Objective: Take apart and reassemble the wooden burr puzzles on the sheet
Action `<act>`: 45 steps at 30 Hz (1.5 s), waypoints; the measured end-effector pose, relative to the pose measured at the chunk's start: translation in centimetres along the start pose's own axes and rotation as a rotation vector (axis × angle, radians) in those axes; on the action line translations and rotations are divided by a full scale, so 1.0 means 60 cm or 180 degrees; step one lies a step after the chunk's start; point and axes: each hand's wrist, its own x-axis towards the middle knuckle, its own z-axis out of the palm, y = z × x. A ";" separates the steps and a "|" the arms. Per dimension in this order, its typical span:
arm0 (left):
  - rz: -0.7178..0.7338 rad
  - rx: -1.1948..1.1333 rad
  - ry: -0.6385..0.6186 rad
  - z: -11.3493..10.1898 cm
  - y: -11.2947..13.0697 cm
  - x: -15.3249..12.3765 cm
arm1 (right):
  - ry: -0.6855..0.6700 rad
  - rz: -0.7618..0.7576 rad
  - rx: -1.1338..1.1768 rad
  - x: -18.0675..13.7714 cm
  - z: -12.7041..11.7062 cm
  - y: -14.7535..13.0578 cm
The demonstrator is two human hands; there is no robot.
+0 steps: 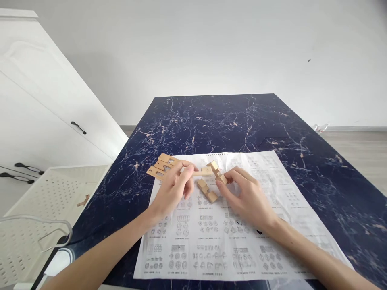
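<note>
My left hand (173, 187) pinches a thin wooden puzzle bar (203, 172) between thumb and fingers, holding it level above a printed instruction sheet (229, 237). My right hand (246, 195) grips a notched wooden block piece (218, 172) that meets the bar's end. A third notched wooden piece (207, 190) lies on the sheet just below both hands. Three flat wooden pieces (161, 165) lie side by side at the sheet's upper left corner, beyond my left fingers.
The sheet lies on a dark blue marbled table (229, 121). A white perforated basket (36, 201) with a small wooden piece (83, 200) in it stands at the left. White cabinet doors with black handles (78, 127) rise behind it.
</note>
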 end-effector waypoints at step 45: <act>0.1979 0.3639 0.0208 -0.005 -0.028 0.008 | -0.0329 -0.0354 0.0056 -0.001 0.004 0.001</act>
